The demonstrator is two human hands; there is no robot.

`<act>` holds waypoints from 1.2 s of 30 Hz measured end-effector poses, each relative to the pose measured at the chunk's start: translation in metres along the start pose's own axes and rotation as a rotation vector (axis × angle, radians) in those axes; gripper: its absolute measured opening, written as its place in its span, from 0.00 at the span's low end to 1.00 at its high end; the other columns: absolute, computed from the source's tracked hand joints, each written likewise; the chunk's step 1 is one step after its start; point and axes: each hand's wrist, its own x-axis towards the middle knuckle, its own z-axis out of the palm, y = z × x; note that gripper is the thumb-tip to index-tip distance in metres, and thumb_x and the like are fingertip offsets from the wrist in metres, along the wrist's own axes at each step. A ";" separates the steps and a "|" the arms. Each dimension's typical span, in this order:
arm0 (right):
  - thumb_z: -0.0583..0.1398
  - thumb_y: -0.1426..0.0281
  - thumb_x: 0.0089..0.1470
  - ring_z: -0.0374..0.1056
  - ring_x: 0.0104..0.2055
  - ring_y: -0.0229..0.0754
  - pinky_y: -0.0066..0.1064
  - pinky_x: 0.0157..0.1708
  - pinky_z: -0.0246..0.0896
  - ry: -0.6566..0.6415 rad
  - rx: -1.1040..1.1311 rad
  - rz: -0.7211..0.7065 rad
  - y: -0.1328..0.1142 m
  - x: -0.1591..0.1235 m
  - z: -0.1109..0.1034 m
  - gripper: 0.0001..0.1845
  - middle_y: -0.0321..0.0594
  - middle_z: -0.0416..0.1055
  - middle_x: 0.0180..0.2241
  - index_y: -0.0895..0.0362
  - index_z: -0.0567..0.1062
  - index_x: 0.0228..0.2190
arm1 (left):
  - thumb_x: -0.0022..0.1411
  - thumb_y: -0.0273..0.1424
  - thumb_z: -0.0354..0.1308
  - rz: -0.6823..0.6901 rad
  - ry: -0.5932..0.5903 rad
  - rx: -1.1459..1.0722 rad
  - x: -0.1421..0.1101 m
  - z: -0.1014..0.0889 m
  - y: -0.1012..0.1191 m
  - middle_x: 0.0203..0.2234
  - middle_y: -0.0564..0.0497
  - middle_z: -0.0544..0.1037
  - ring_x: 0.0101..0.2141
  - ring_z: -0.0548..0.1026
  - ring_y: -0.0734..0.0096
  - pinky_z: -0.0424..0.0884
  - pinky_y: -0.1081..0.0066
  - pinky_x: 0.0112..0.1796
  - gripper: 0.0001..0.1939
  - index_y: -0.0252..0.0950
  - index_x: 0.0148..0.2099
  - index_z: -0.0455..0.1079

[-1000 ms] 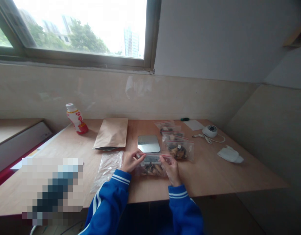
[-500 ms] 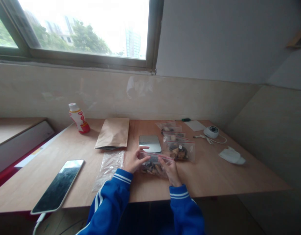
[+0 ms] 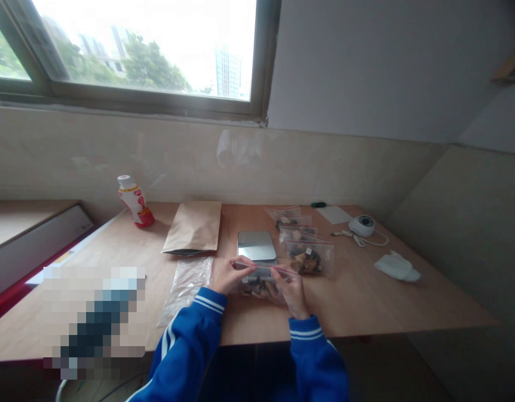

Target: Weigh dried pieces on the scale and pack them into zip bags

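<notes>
A clear zip bag (image 3: 261, 289) with dark and brown dried pieces inside lies at the front middle of the table. My left hand (image 3: 231, 274) pinches its red-edged zip at the left, fingers closed. On the right side of the same zip, my right hand (image 3: 289, 286) grips with thumb and finger pressed together. Just behind the bag sits a flat silver-topped kitchen scale (image 3: 256, 245). Several filled zip bags (image 3: 309, 261) are lined up right of the scale. To the left of my left hand is a flat, crumpled clear plastic bag (image 3: 186, 285).
A brown paper pouch (image 3: 195, 226) and a red-and-white bottle (image 3: 135, 202) stand at the back left. A pixelated phone-like shape (image 3: 99, 315) is at the front left. Rightward lie a white camera (image 3: 361, 225) with cable, white paper (image 3: 333, 215), a green object (image 3: 318, 205) and a crumpled white item (image 3: 397, 267).
My left fingers have drawn in from a spread position and now pinch the zip edge. My right hand stays at nearly the same spot. The phone area has become pixelated.
</notes>
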 end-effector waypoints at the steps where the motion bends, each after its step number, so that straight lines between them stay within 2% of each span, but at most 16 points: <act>1: 0.65 0.60 0.47 0.70 0.29 0.40 0.31 0.33 0.66 0.005 -0.003 -0.006 -0.001 0.000 0.000 0.12 0.37 0.75 0.26 0.57 0.78 0.27 | 0.47 0.41 0.67 -0.005 0.006 0.011 0.000 0.000 0.000 0.24 0.50 0.79 0.28 0.76 0.66 0.69 0.72 0.30 0.14 0.34 0.29 0.76; 7: 0.66 0.58 0.45 0.71 0.30 0.42 0.31 0.32 0.67 0.005 0.062 0.022 -0.001 0.000 0.003 0.15 0.38 0.75 0.26 0.58 0.77 0.27 | 0.48 0.42 0.66 0.011 -0.027 0.000 -0.001 0.000 0.002 0.22 0.53 0.76 0.25 0.73 0.70 0.67 0.74 0.26 0.15 0.35 0.29 0.74; 12: 0.66 0.57 0.45 0.73 0.32 0.43 0.33 0.35 0.69 -0.060 0.191 0.135 0.002 -0.001 0.002 0.18 0.39 0.77 0.30 0.57 0.78 0.33 | 0.49 0.41 0.66 0.028 -0.109 -0.101 0.000 0.001 -0.001 0.30 0.50 0.79 0.33 0.75 0.68 0.69 0.73 0.34 0.17 0.35 0.38 0.74; 17: 0.66 0.58 0.44 0.74 0.34 0.44 0.34 0.37 0.69 -0.085 0.183 0.135 0.000 -0.001 0.004 0.16 0.40 0.78 0.32 0.56 0.79 0.32 | 0.51 0.42 0.64 -0.028 -0.130 -0.102 -0.001 0.002 -0.004 0.23 0.51 0.78 0.28 0.74 0.69 0.67 0.73 0.31 0.15 0.33 0.31 0.75; 21: 0.68 0.59 0.41 0.73 0.33 0.45 0.33 0.33 0.69 -0.042 0.146 0.106 -0.004 0.000 0.008 0.16 0.40 0.78 0.30 0.56 0.79 0.30 | 0.51 0.41 0.64 0.008 -0.114 -0.089 -0.002 0.002 -0.001 0.26 0.49 0.79 0.30 0.75 0.67 0.69 0.72 0.32 0.15 0.33 0.33 0.76; 24: 0.68 0.59 0.42 0.72 0.29 0.42 0.30 0.28 0.67 -0.041 0.144 0.130 -0.006 0.000 0.009 0.15 0.38 0.77 0.26 0.56 0.79 0.29 | 0.52 0.41 0.64 0.008 -0.135 -0.105 -0.003 0.003 0.000 0.30 0.47 0.81 0.33 0.76 0.64 0.70 0.70 0.36 0.16 0.34 0.36 0.77; 27: 0.67 0.58 0.43 0.69 0.26 0.40 0.28 0.25 0.63 -0.055 0.117 0.145 -0.007 -0.001 0.009 0.15 0.36 0.75 0.23 0.57 0.78 0.28 | 0.52 0.42 0.64 -0.002 -0.116 -0.087 -0.003 0.003 -0.001 0.30 0.47 0.81 0.34 0.77 0.63 0.71 0.69 0.37 0.16 0.33 0.34 0.77; 33: 0.65 0.59 0.45 0.67 0.26 0.39 0.28 0.27 0.63 -0.030 -0.019 0.010 -0.008 -0.001 0.008 0.14 0.36 0.73 0.23 0.58 0.76 0.24 | 0.53 0.41 0.63 0.109 -0.071 0.007 -0.004 0.003 -0.002 0.27 0.48 0.80 0.31 0.76 0.65 0.71 0.70 0.33 0.15 0.33 0.32 0.77; 36: 0.65 0.59 0.46 0.65 0.23 0.37 0.27 0.23 0.60 -0.011 -0.063 -0.032 -0.010 -0.002 0.008 0.14 0.35 0.70 0.20 0.58 0.75 0.23 | 0.54 0.41 0.62 0.142 -0.046 0.058 -0.006 0.005 0.000 0.25 0.49 0.79 0.28 0.74 0.69 0.68 0.73 0.29 0.14 0.32 0.32 0.76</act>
